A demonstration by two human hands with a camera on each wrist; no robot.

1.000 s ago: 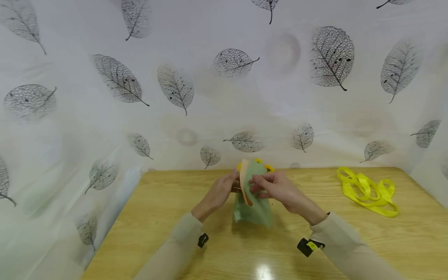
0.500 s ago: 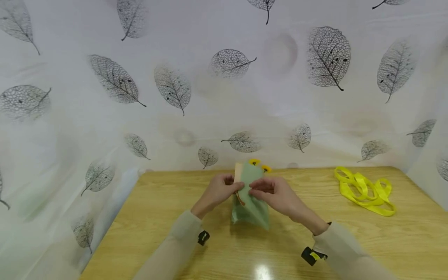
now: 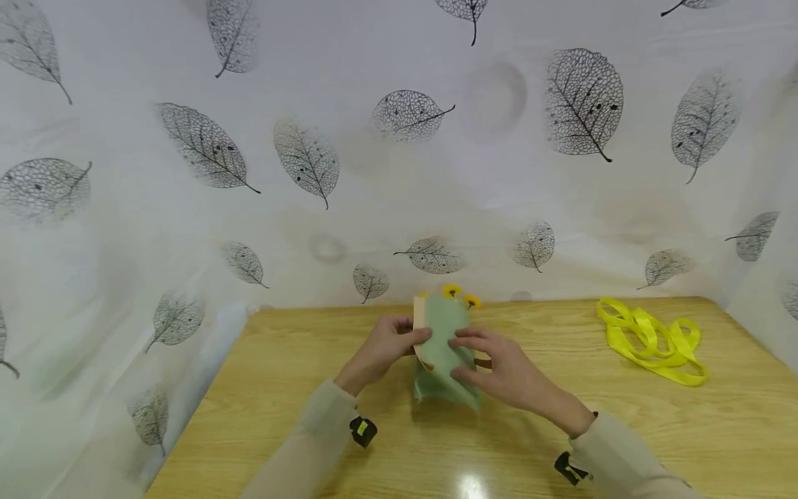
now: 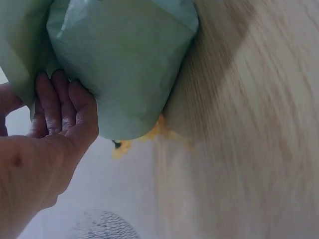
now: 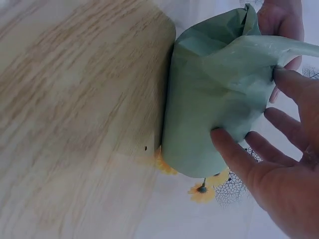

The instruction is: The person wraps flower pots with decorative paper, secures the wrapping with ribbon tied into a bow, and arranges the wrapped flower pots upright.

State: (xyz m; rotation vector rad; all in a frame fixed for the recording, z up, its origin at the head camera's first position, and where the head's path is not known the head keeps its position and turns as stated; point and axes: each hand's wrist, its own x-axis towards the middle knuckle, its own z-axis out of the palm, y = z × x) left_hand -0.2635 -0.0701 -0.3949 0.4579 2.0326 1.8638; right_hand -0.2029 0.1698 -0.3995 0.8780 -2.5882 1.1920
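A bouquet of yellow flowers [image 3: 472, 301] stands wrapped in pale green wrapping paper [image 3: 445, 322] at the middle of the table. Its flower heads peek out at the far end; the stems are hidden inside. Along the left edge a peach-coloured strip of the paper [image 3: 420, 313] shows. My left hand [image 3: 382, 350] pinches that edge, thumb in front and fingers behind. On the right side, my right hand [image 3: 508, 367] rests spread fingertips on the paper. In the right wrist view the green roll [image 5: 199, 109] lies bunched at its near end, with fingers [image 5: 232, 154] touching it.
A loose yellow ribbon [image 3: 654, 346] lies in loops on the right of the wooden table [image 3: 262, 416]. Behind the table hangs a pale curtain [image 3: 349, 55] printed with dark leaves. Each wrist wears a small black camera [image 3: 364, 431].
The left hand has turned, bringing its thumb onto the front of the paper's left edge. The right hand has gone from closed-in fingers to spread fingertips on the paper, slightly lower.
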